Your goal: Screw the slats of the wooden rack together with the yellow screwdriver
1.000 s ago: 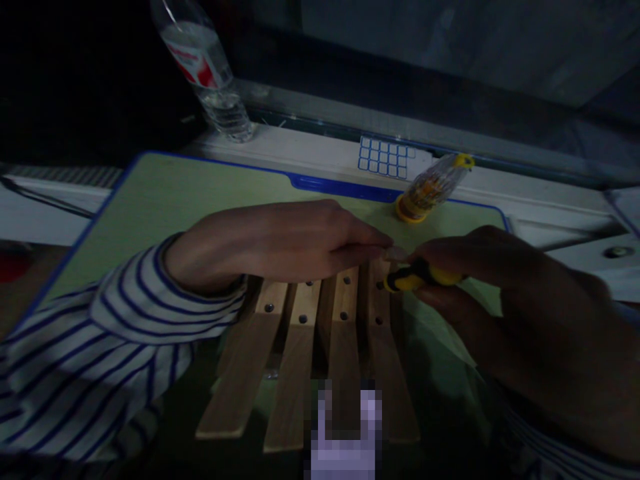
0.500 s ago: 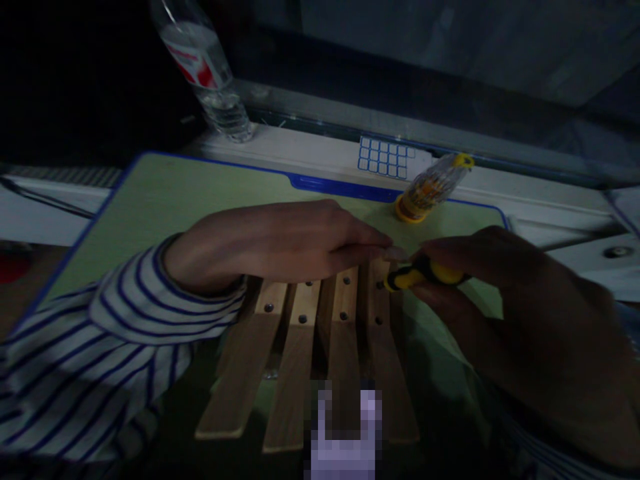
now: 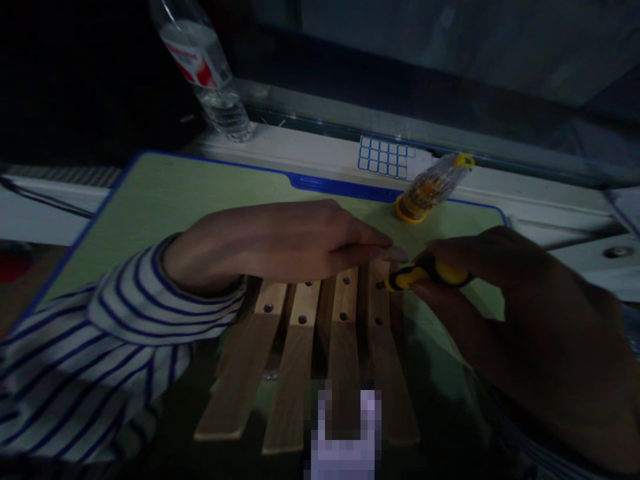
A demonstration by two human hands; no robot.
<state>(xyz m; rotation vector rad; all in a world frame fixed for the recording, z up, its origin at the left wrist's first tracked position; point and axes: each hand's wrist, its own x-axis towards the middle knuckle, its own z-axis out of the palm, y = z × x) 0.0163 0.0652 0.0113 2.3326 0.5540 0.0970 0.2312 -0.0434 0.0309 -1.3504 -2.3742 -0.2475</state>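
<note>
Several wooden slats point(image 3: 344, 353) stand side by side, fanning toward me, with dark round screw heads or holes in their paler upper parts. My left hand point(image 3: 280, 240) lies across their upper ends, closed, with thumb and forefinger pressed at the top of the rightmost slat point(image 3: 387, 373). Its other fingers are hidden behind the wood. My right hand point(image 3: 520, 307) grips a yellow and black screwdriver point(image 3: 440, 268), its tip end at the upper hole of that rightmost slat. Whether the tip sits in a screw I cannot tell.
Behind the slats, on the green blue-edged table point(image 3: 200, 193), stands a clear tapered container point(image 3: 433, 190) with yellow ends. A water bottle point(image 3: 205, 73) is on the white sill point(image 3: 310, 143), along with a blue-lined grid sheet point(image 3: 384, 157). The front is dark and partly pixelated.
My right hand has shifted very slightly around the screwdriver. The left hand and the slats stay practically where they were.
</note>
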